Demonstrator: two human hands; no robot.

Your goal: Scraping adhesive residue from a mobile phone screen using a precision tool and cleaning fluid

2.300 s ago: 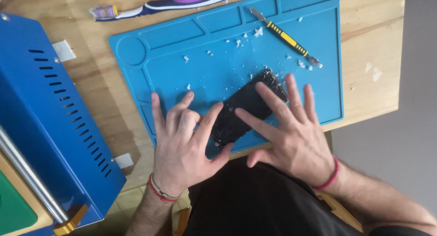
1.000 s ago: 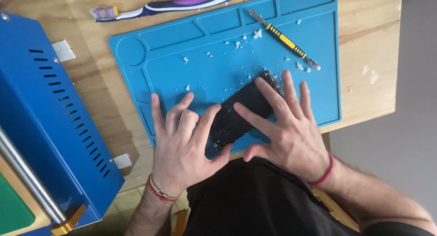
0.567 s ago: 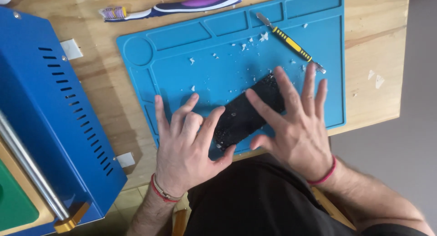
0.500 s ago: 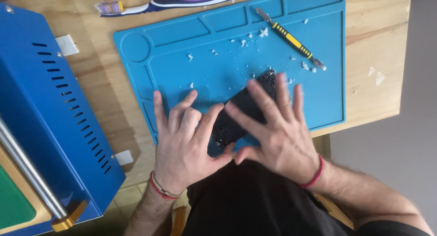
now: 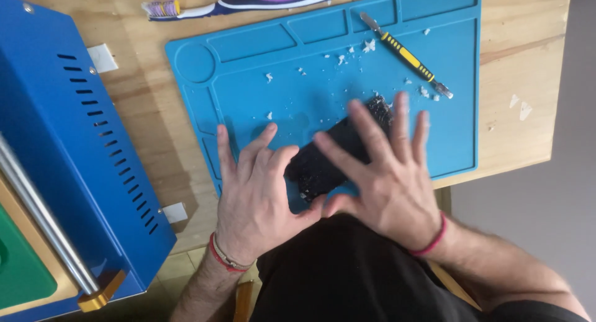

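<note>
Both hands lie flat, fingers spread, on a dark flat phone-like slab (image 5: 335, 154) that rests slantwise on the blue work mat (image 5: 310, 92), near the mat's near edge and toward the near edge of the wooden worktop (image 5: 528, 43). The left hand (image 5: 257, 192) is open, palm down, its fingertips touching the slab's near-left end; nothing is gripped. The right hand (image 5: 388, 173) is likewise open and pressed across the slab's middle and far end, covering much of it. Small white crumbs (image 5: 354, 52) are scattered over the mat. A yellow-and-black pry tool (image 5: 406, 55) lies on the mat toward its far right corner. A toothbrush (image 5: 242, 2) lies along the worktop's far edge. A blue metal machine (image 5: 68, 142) stands at the left edge.
</note>
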